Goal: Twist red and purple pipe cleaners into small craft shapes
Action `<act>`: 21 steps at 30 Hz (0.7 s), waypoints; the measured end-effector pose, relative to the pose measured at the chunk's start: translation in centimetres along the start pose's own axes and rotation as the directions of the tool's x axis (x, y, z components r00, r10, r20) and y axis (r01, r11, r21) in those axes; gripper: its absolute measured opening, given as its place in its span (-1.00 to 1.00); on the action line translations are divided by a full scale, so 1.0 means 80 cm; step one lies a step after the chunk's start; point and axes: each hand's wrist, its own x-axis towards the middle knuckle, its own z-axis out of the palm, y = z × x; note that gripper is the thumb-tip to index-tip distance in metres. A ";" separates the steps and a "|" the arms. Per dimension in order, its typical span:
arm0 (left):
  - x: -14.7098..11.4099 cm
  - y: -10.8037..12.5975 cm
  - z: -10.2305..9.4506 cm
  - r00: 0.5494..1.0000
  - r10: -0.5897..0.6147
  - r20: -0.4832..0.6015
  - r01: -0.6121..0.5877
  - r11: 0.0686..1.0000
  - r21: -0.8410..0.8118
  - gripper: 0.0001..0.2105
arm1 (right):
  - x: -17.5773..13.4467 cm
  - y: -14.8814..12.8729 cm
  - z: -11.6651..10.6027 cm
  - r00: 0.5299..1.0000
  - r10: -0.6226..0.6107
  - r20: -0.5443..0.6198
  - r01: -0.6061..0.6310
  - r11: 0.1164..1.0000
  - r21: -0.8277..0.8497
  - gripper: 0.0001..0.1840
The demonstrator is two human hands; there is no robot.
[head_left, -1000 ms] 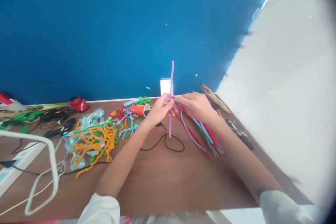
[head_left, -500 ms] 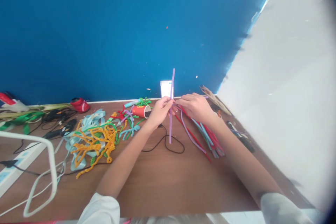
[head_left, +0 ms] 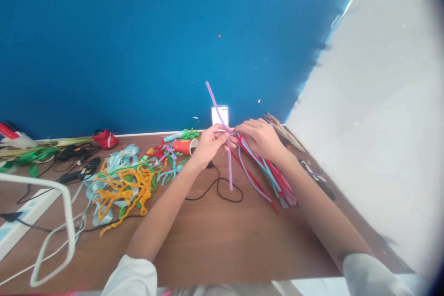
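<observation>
Above the middle of the table, my left hand (head_left: 212,144) is closed, pinching purple pipe cleaners (head_left: 230,169) where they cross. One end sticks up and leans left against the blue wall; another hangs down below the fingers. My right hand (head_left: 261,138) is closed on a purple strand that runs sideways from the crossing, its tip showing beyond the knuckles. Beneath the right hand and forearm lies a bundle of red, pink and light blue pipe cleaners (head_left: 277,185), with a loose purple one beside it. The exact crossing is partly hidden by fingertips.
A lit phone screen (head_left: 220,116) stands by the wall. A red paper cup (head_left: 183,147) lies on its side. To the left are twisted orange pipe cleaners (head_left: 135,187), light blue ribbon (head_left: 121,159), a glue gun (head_left: 81,172), a power strip (head_left: 29,215) and a white bent frame (head_left: 71,222).
The upper purple end has swung from nearly upright to a leftward lean, and the lower end has shifted slightly right. Both hands keep their hold, with the right hand slightly higher.
</observation>
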 end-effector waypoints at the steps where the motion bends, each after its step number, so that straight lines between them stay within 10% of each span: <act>1: 0.000 0.001 0.001 1.000 -0.001 0.001 0.001 1.000 0.002 -0.76 | 0.000 0.000 0.000 1.000 -0.002 -0.001 0.002 1.000 -0.008 -0.71; 21: -0.006 0.009 -0.002 0.999 -0.044 0.030 0.046 0.994 -0.097 -0.80 | 0.001 -0.003 -0.011 0.998 -0.005 -0.062 0.005 1.000 -0.001 -0.73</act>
